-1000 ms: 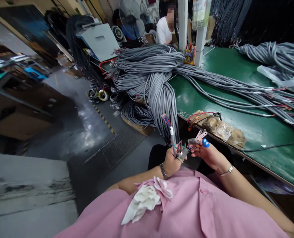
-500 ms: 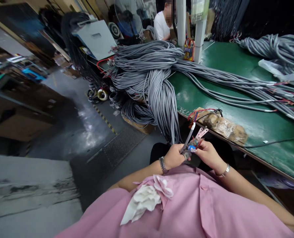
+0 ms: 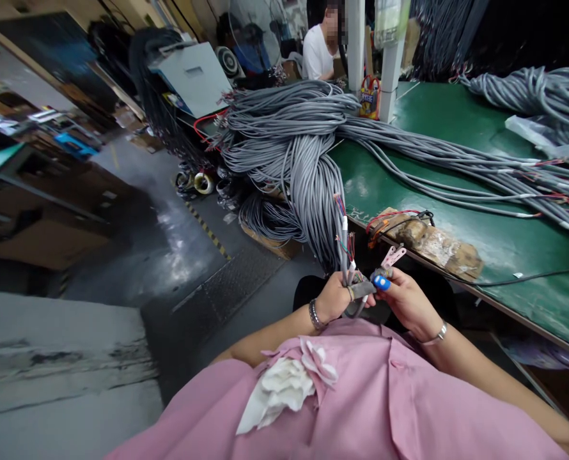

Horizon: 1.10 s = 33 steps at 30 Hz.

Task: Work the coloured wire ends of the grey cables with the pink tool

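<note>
Two grey cable ends (image 3: 344, 246) are gripped in the closed left hand (image 3: 335, 298), from which they stand roughly upright, with white bands and bared coloured wires (image 3: 339, 204) at their tips; they are held above the lap, in front of the pink garment (image 3: 351, 396) and just off the near edge of the green table (image 3: 457, 236). The right hand (image 3: 409, 303) is brought close to the left, its thumb and fingers nearly together; a blue covering (image 3: 381, 282) is worn on its thumb, and a pink clip (image 3: 394, 257) is seen just beyond its fingers, but whether anything is pinched there cannot be told. A wood block (image 3: 438, 246) wrapped in clear film is set at the table edge, with red and black leads beside it; grey cables (image 3: 313, 172) are heaped at the table's far left and draped over its side; farther back, a person in white (image 3: 316, 54) is seen near a fan (image 3: 256, 32).
</note>
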Available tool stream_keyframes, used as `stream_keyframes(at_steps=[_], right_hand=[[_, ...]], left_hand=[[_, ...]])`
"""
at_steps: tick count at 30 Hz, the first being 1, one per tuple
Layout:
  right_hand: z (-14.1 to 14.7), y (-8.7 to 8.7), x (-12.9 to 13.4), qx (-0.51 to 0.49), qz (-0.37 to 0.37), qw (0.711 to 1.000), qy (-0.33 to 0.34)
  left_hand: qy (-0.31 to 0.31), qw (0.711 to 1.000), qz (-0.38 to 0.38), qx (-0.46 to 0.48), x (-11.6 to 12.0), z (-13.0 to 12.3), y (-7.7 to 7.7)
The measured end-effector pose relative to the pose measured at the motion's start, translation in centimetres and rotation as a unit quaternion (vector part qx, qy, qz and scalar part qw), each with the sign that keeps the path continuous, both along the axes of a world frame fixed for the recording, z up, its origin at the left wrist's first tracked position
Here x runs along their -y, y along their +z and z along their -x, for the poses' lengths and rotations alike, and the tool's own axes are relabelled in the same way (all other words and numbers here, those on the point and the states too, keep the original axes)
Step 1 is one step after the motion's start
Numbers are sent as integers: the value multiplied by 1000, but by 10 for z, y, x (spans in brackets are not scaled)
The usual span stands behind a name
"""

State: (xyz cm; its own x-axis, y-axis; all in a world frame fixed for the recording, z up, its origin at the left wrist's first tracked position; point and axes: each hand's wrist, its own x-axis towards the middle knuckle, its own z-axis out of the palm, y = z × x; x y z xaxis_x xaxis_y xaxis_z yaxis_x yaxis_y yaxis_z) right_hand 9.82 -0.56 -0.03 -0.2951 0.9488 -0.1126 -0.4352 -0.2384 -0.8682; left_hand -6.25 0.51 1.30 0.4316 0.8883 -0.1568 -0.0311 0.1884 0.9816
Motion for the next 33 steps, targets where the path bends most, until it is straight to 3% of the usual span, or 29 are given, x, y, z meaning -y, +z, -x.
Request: stream_keyframes(at_steps=[3, 5, 10, 17, 25, 30, 33], right_hand=[[3, 0, -4, -36, 38, 998, 17], [3, -4, -4, -32, 56, 998, -8], [-1, -15, -2, 56, 27, 996, -69], [7, -1, -5, 53, 24, 998, -15], [7, 1, -3, -7, 45, 998, -40], [10, 1, -2, -42, 72, 996, -22], [13, -1, -3, -26, 84, 995, -50]], left_hand=[[36, 999, 9, 13, 2, 0, -5], [77, 997, 11, 21, 3, -1, -13], [150, 988, 3, 26, 3, -3, -23], [106, 993, -34, -38, 8, -5, -8], [109, 992, -48, -41, 6, -1, -8], [49, 997, -41, -36, 6, -4, -2], [53, 998, -31, -24, 7, -5, -3]])
